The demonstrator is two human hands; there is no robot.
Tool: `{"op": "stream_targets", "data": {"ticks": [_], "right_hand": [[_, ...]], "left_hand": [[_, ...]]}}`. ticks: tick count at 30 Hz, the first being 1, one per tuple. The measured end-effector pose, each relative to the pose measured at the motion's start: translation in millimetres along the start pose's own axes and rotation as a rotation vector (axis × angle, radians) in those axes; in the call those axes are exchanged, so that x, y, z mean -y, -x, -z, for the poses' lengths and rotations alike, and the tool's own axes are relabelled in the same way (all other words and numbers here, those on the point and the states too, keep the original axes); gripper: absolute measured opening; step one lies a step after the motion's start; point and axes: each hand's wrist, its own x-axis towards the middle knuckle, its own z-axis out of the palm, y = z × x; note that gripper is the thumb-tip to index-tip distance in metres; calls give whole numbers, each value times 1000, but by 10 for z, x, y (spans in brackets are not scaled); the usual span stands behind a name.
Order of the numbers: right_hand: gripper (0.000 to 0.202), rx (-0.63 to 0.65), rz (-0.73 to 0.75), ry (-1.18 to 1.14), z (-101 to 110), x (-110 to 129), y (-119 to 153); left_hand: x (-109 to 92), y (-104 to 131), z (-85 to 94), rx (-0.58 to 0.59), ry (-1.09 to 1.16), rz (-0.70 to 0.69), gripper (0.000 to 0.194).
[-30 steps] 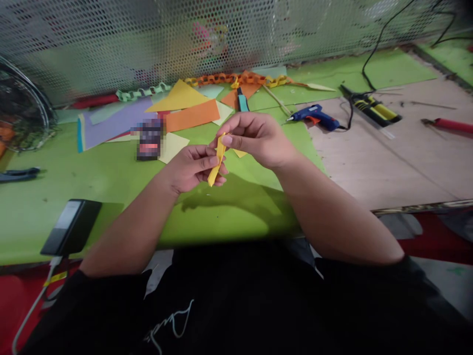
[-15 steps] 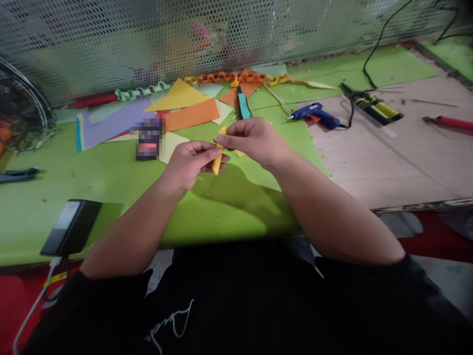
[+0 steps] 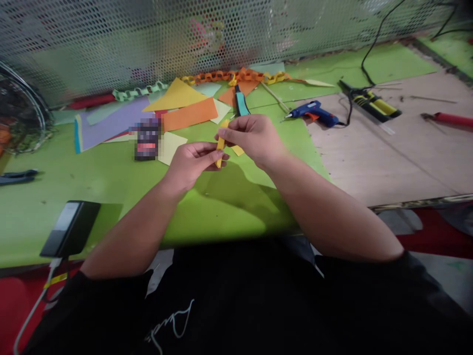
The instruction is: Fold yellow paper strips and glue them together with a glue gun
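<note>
Between my two hands is a narrow folded strip of yellow paper (image 3: 220, 143), held nearly upright above the green table. My left hand (image 3: 194, 162) pinches its lower part between thumb and fingers. The upper part is gripped by my right hand (image 3: 249, 136), thumb and fingertips together. A small yellow paper piece (image 3: 237, 150) lies on the table just behind the right fingers. To the left of the strip lies a pale yellow sheet (image 3: 173, 147).
Behind the hands lie an orange sheet (image 3: 191, 114), a teal cutter (image 3: 241, 103) and a paper chain (image 3: 214, 77). A blue glue gun (image 3: 314, 113) sits to the right. At the left are a blurred-out phone (image 3: 147, 140) and a black power bank (image 3: 71, 228).
The yellow strip has moved slightly up and stands a little more upright. More of its upper end shows past my right fingertips, and the view has shifted slightly.
</note>
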Motion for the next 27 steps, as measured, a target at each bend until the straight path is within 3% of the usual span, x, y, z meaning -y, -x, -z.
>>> {"op": "stream_targets", "data": {"ticks": [6,9,14,20,24,27], "right_hand": [[47,28,-36,-81,-17,7,-11],[45,-13,0,12,-21,38,4],[38,-157,99,247,-96,77,81],[37,-234,123,331,-206,27,133],[38,-269,101,295,-200,26,123],[41,-258,40,210,-155,45,94]], "left_hand": [[-3,-23,35,3,45,67,41],[19,-30,34,-5,19,37,43],[74,-3,-32,-26,-248,-151,36],[93,18,-151,-78,-593,-292,15],[72,21,-204,-125,-580,-337,11],[38,28,-194,-111,-475,-239,20]]}}
